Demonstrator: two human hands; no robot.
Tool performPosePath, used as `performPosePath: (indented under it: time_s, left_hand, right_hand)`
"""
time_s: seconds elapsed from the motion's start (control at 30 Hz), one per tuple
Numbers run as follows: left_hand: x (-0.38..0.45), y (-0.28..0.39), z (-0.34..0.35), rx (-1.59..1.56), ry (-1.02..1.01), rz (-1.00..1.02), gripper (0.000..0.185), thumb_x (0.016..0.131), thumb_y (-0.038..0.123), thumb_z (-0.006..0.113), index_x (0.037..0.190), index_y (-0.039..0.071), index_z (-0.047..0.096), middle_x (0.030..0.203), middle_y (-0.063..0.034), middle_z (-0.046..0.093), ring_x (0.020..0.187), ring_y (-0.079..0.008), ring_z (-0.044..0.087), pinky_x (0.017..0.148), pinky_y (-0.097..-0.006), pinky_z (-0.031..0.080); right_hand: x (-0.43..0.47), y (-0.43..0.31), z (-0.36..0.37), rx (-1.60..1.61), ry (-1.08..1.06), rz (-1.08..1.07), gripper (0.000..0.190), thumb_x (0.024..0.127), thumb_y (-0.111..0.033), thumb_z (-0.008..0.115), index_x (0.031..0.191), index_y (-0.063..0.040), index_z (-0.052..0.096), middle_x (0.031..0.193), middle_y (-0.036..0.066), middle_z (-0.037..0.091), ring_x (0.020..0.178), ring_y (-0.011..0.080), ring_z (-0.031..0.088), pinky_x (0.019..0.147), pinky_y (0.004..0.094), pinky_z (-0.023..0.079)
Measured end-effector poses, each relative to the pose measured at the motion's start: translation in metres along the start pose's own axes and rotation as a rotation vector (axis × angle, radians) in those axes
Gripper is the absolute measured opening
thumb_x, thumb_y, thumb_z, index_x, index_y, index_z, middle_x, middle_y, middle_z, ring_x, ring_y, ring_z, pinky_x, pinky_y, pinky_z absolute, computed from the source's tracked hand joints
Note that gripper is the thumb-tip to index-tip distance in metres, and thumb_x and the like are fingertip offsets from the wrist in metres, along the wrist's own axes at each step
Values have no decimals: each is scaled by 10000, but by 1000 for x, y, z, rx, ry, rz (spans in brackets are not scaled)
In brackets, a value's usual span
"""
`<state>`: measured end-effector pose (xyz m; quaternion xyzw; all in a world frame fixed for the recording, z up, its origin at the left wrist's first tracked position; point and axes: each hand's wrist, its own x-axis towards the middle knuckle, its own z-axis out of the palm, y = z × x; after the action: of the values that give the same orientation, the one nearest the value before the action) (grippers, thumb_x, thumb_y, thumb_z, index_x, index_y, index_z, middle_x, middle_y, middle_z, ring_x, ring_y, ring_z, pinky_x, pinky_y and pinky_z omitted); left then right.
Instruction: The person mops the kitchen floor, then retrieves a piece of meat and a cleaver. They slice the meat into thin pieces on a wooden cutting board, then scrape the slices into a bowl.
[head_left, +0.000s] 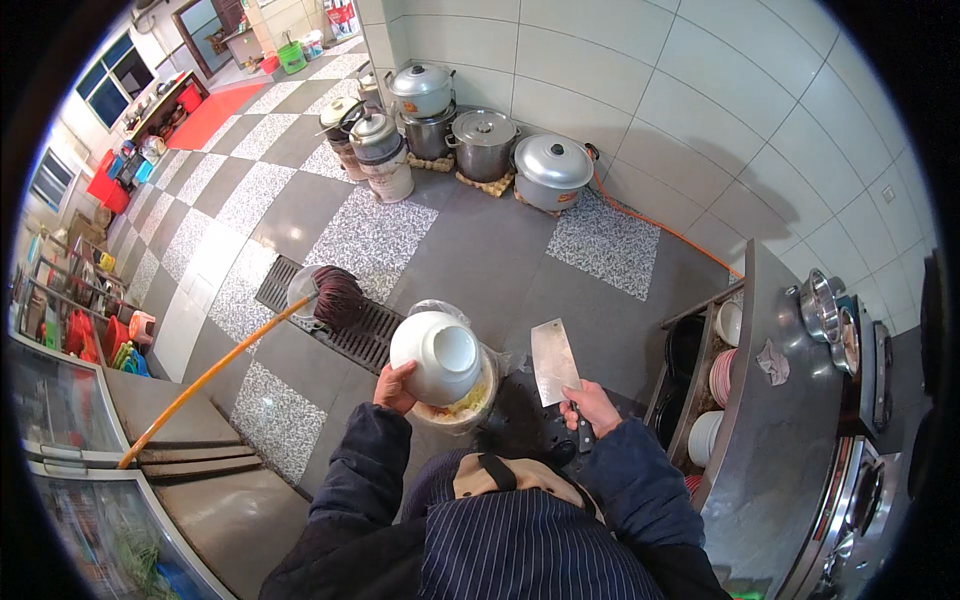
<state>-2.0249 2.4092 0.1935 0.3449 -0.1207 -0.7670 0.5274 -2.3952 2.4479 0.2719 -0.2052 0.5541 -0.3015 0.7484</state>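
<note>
My left hand (396, 387) grips the side of a white bowl (431, 356), which is tipped so that its round foot faces up. Below the bowl stands a bin (491, 401) lined with a clear plastic bag, holding yellowish scraps (474, 397). The bowl's inside is hidden from me. In my right hand (594, 409) is a cleaver (553, 364), held by its dark riveted handle with the broad blade pointing away from me. The blade is to the right of the bin, apart from it.
A mop (337, 296) with a yellow handle leans across a floor drain grate (375, 337). Lidded pots (553, 169) line the tiled wall. On the right, a steel counter (772, 405) has stacked plates (705, 439) on its shelf. Glass-fronted cabinets (82, 405) stand left.
</note>
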Motion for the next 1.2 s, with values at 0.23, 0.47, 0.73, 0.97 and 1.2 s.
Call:
performPosePath:
  time_s: [0.23,0.47,0.73,0.97,1.2]
  left_hand:
    - [-14,20,16,-58,-191,62,592,810,153,704,1334,25,458,1261,-118,587,1150,-288,571,1013,-485,434]
    - [-32,31,49,40,-247,17,612,791,120,723,1319,-30,451,1223,-157,602,1093,-296,607,973,-467,474]
    - [-46,18,82,191,-268,-96,537,778,65,714,1258,-55,505,1183,-167,621,1056,-304,625,947,-475,490]
    - [-42,6,65,-66,-219,-87,479,829,112,654,1269,-17,514,1214,-157,604,1099,-322,590,988,-492,452]
    - [-42,22,44,-83,-42,-108,511,869,179,618,1332,22,468,1261,-146,586,1162,-316,554,1050,-525,378]
  right_hand:
    - [-30,-5,47,32,-61,-223,204,976,-148,509,1133,-23,473,665,61,550,446,105,471,413,262,414]
    - [-83,-40,80,-483,-289,-338,170,978,-124,476,1056,16,530,653,50,588,434,78,493,414,232,394]
    - [-55,-81,128,-914,-1,-697,133,928,-115,501,957,13,520,625,99,592,436,171,551,416,309,436]
    - [-76,-21,106,-1622,210,-1268,141,790,-97,588,893,-33,517,723,113,579,572,276,626,506,368,508]
    - [-131,4,57,-1544,75,-836,105,896,-93,535,952,-5,523,629,84,577,512,231,603,478,350,491]
